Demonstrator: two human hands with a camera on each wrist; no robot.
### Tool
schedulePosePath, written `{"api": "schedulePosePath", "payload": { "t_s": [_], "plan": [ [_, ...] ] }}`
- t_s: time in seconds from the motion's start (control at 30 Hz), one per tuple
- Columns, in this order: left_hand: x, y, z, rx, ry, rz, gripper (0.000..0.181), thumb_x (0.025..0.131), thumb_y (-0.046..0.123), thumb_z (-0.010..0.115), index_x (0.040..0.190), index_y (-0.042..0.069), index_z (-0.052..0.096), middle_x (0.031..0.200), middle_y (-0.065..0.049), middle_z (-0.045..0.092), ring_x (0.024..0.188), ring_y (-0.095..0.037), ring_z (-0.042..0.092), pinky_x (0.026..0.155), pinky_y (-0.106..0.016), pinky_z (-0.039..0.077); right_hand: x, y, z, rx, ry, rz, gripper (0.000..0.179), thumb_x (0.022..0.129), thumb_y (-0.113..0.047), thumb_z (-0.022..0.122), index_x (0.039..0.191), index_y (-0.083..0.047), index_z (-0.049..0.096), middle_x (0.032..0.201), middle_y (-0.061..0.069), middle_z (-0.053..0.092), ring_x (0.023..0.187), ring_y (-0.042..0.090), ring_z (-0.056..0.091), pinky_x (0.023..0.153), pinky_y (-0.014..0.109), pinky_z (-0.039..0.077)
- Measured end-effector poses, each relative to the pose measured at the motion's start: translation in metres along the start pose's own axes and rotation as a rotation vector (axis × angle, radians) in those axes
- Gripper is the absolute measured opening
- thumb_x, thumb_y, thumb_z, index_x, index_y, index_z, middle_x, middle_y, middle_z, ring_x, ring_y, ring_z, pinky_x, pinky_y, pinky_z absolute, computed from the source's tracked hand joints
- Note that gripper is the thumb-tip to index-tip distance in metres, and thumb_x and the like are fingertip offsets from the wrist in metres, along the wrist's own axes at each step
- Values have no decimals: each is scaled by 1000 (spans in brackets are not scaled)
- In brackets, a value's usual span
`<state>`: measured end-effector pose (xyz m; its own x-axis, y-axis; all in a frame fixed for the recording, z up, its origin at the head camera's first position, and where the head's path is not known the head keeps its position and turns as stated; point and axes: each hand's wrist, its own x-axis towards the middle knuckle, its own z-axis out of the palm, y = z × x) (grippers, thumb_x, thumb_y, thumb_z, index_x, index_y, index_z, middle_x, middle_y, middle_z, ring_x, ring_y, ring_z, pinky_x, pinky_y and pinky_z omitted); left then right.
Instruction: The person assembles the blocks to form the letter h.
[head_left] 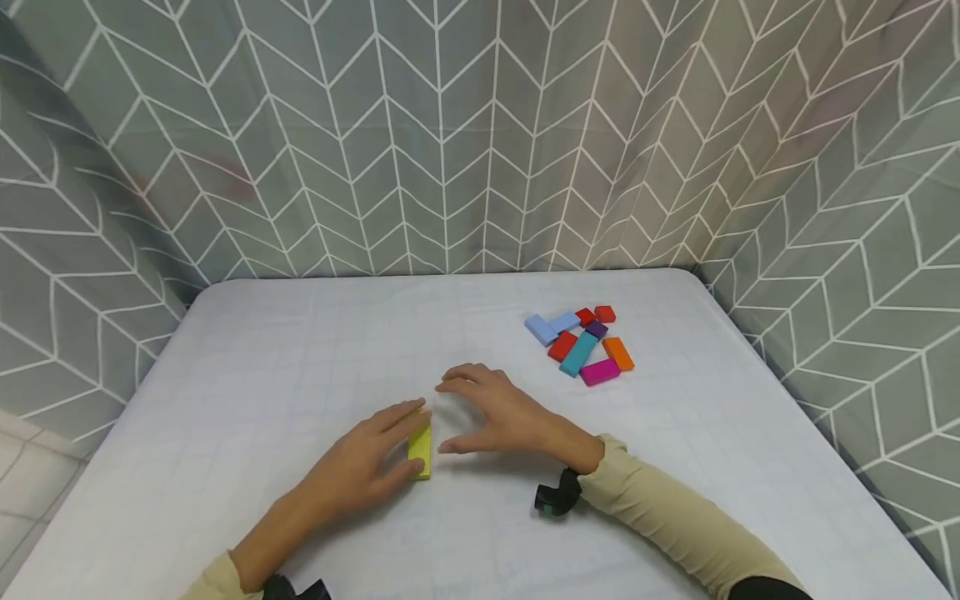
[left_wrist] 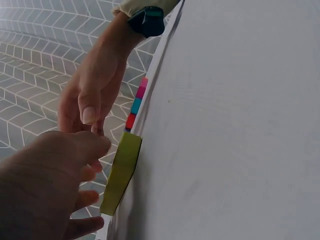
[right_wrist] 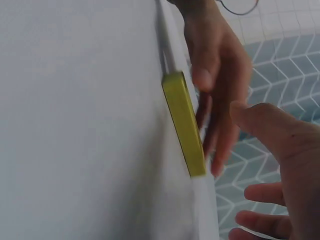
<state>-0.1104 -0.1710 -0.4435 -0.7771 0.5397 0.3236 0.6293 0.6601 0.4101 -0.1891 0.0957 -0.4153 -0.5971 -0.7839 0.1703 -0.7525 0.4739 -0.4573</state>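
1. Your left hand (head_left: 367,458) has its fingers fairly straight, with a wide span between thumb and fingertips; the thumb comes to the near end of the yellow block (head_left: 421,442) and the fingertips to its far end. Whether they touch it, you cannot tell from these views.
2. Your right hand (head_left: 498,412) is just to the right of the block, thumb and fingers wide apart and facing it, with nothing held.
3. The yellow block lies between your hands on the surface (head_left: 300,350), its length running near to far.
4. The step in hand looks like placing or adjusting this one block. If you shift it, the next move would call for a light, level pinch from your left fingers; if you leave it, lift them straight clear so they don't drag it.
5. Farther off, well to the right, sits a loose cluster: a teal block (head_left: 578,354), a magenta block (head_left: 600,372), an orange block (head_left: 618,353), a purple block (head_left: 596,329), two light-blue blocks (head_left: 542,330) and three red blocks (head_left: 562,346). Reaching these would suit your right hand.
6. Beyond the surface's far edge hangs a grey curtain (head_left: 450,167) with white chevron lines.
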Motion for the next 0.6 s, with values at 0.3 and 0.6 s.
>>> {"api": "schedulePosePath", "payload": {
  "t_s": [0.3,0.6],
  "plan": [
    [-8,2,-2,20,-53,8,57,97,43,74,145,13,64,159,-1,46,143,-24,46,111,-49,44,-30,36,-28,36,153,146,62,88,-38,84,137,-5,65,147,10,53,137,27,46,110,53,44],
    [-9,3,-3,16,-64,-7,61,98,44,73,146,10,61,160,0,46,142,-22,47,109,-47,46,-57,76,-56,-17,280,267,55,90,-24,84,135,1,65,144,18,54,135,36,46,106,56,48]
  ]
}}
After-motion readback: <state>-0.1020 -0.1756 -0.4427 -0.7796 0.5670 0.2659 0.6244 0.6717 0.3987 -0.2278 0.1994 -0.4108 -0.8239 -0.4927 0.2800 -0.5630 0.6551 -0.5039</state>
